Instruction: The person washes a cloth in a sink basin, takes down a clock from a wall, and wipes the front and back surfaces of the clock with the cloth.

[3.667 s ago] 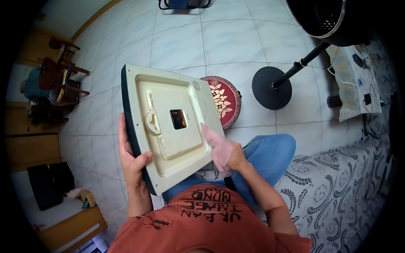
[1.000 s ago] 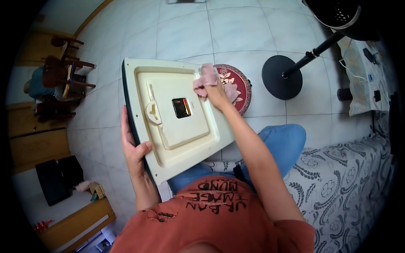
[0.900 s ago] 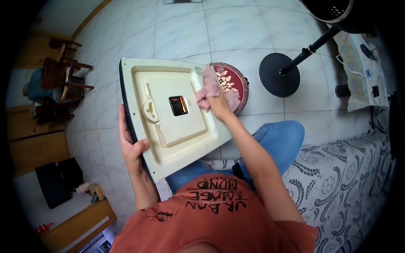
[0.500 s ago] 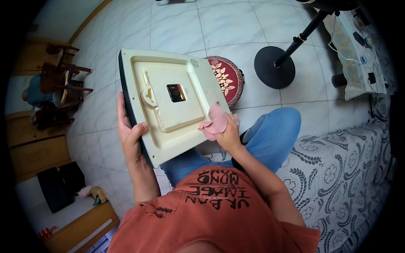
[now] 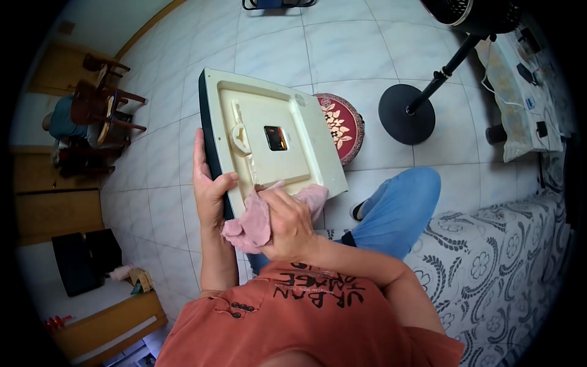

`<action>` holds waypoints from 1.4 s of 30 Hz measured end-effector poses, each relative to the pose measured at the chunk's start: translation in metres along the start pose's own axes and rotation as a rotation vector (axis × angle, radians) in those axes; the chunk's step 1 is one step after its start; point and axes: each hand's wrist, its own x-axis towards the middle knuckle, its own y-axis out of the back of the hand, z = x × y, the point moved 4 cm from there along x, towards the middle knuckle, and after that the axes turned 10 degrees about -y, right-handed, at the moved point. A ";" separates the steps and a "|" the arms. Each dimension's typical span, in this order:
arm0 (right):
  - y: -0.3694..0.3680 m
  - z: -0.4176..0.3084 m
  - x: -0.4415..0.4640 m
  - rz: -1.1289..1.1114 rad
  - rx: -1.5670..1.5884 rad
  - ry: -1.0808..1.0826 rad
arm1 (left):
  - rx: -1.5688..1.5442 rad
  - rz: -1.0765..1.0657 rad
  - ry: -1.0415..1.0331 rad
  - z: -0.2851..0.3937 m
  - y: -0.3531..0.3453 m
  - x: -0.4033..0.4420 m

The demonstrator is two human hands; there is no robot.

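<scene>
A cream plastic housing (image 5: 324,144) with a dark outer side is held up at a tilt over my lap. Its face has a stepped recess, a small dark rectangular opening in the middle and a curved raised piece left of it. My left hand (image 5: 211,186) grips the housing by its left edge, thumb on the rim and fingers along the dark side. A crumpled pink cloth (image 5: 249,225) is bunched in my right hand (image 5: 287,223). That hand presses the cloth on the housing's near end, covering part of the near rim.
A round red floral stool (image 5: 342,125) stands beyond the housing. Right of it is a black fan stand (image 5: 408,113), then a cloth-covered table (image 5: 526,116) with cables. A patterned sofa cover (image 5: 483,263) lies at my right. Wooden chairs (image 5: 92,110) stand at the left.
My right hand has moved left with the pink cloth, from the housing's right side to its near end. The housing, still in my left hand, sits slightly further right in view.
</scene>
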 end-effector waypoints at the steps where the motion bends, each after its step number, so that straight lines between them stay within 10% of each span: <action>1: 0.001 0.005 0.000 0.005 0.090 -0.053 | -0.022 0.008 0.008 -0.001 0.001 0.000; 20: 0.024 0.215 -0.045 0.069 -0.161 -0.508 | -0.062 0.058 0.008 -0.014 0.010 -0.003; 22: 0.024 0.252 -0.025 0.172 0.554 -0.923 | -0.067 0.058 -0.012 -0.020 0.017 -0.001; 24: 0.033 0.243 0.016 0.221 1.134 -0.852 | -0.046 0.021 -0.005 -0.023 0.019 0.000; 28: 0.030 0.234 0.081 0.448 1.332 -0.768 | -0.066 0.041 -0.021 -0.023 0.018 -0.001; 32: 0.003 0.261 0.070 0.106 0.687 -0.964 | 0.008 0.044 -0.017 -0.027 0.023 0.001; 34: -0.008 0.262 0.045 0.263 -0.124 -0.355 | 0.030 0.040 -0.012 -0.029 0.026 0.003; 42: 0.012 0.222 -0.039 0.088 -0.036 -0.533 | 0.103 0.032 -0.028 -0.037 0.035 0.004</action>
